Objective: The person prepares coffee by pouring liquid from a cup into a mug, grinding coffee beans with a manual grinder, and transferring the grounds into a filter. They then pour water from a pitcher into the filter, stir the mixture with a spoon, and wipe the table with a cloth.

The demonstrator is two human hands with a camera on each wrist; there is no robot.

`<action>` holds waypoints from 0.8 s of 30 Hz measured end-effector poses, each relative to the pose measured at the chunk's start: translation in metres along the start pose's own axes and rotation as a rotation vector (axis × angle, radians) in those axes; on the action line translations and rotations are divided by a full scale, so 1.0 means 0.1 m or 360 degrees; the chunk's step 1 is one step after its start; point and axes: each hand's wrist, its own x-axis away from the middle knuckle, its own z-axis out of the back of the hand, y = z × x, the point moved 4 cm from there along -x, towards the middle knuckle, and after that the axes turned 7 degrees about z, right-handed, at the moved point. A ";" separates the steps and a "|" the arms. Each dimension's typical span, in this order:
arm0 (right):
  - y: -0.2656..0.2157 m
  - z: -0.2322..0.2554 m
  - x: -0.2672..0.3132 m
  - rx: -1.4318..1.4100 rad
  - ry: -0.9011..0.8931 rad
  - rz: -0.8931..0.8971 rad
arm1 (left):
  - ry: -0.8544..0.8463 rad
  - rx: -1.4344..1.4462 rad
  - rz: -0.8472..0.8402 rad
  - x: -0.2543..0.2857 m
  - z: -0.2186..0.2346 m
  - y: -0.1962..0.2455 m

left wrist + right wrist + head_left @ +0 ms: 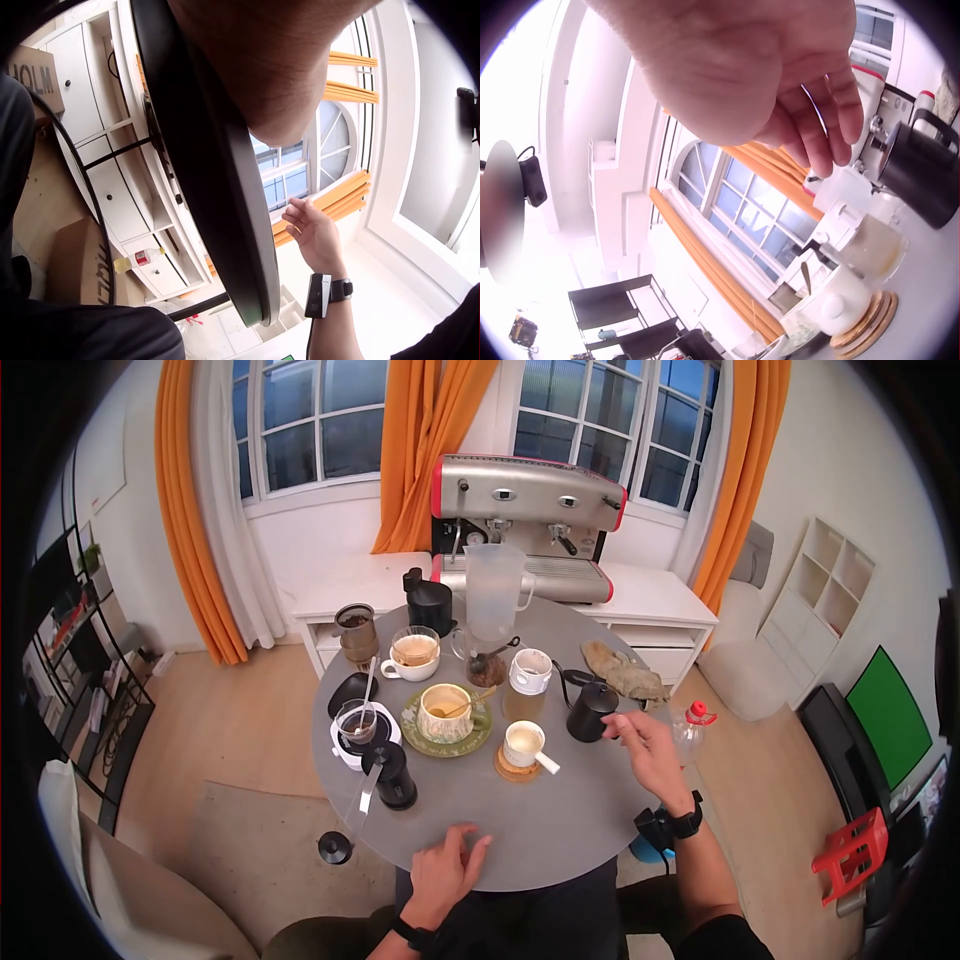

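My right hand [645,745] is beside a black lidded pot [588,715] at the table's right side, its fingertips right at the pot's handle. In the right wrist view its fingers hang relaxed, with the black pot [922,172] apart from them. Over the table's front edge rests my left hand [443,875], fingers loose and holding nothing. A white handled cup [523,740] stands on a round wooden coaster [512,770] between the hands. Behind it, a white dripper [530,670] sits on a glass server [522,706] with pale amber liquid inside.
Left on the grey table [520,840] are a hand grinder [396,788], a white scale [350,756] and a patterned cup [445,705] on a green saucer [480,735]. Farther back stand a plastic jug [493,595] and an espresso machine [530,500]. A cloth [622,672] lies right.
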 end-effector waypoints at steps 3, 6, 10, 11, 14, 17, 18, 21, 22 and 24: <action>-0.21 -0.31 -0.11 0.0153 -0.0234 0.0161 | 0.0026 0.0014 -0.0008 -0.01 0.00 0.01; -0.28 -0.65 -0.18 0.0506 -0.0401 0.0226 | 0.0044 0.0030 0.0004 -0.01 0.01 0.03; -0.18 -0.98 -0.28 0.0661 -0.0566 0.0124 | 0.0050 0.0018 0.0002 -0.01 -0.02 -0.02; -0.13 -1.04 -0.30 0.0676 -0.0580 0.0115 | 0.0047 0.0025 0.0001 -0.01 -0.02 -0.02; -0.01 -1.14 -0.34 0.0571 -0.0611 0.0037 | 0.0039 0.0035 0.0012 -0.01 -0.02 -0.03; -0.01 -1.12 -0.34 0.0595 -0.0615 0.0095 | 0.0000 0.0007 0.0022 -0.01 -0.02 -0.03; -0.02 -1.07 -0.36 0.0581 -0.0600 0.0098 | 0.0006 0.0014 0.0021 -0.01 -0.01 -0.02; -0.21 -0.79 -0.55 0.0481 -0.0530 0.0062 | 0.0038 0.0049 0.0015 -0.02 0.01 0.01; -0.32 -0.68 -0.69 0.0406 -0.0484 0.0009 | 0.0052 0.0068 0.0007 -0.02 -0.01 -0.01; -0.38 -0.55 -0.92 0.0375 -0.0365 0.0017 | 0.0061 0.0080 0.0007 0.00 -0.02 -0.02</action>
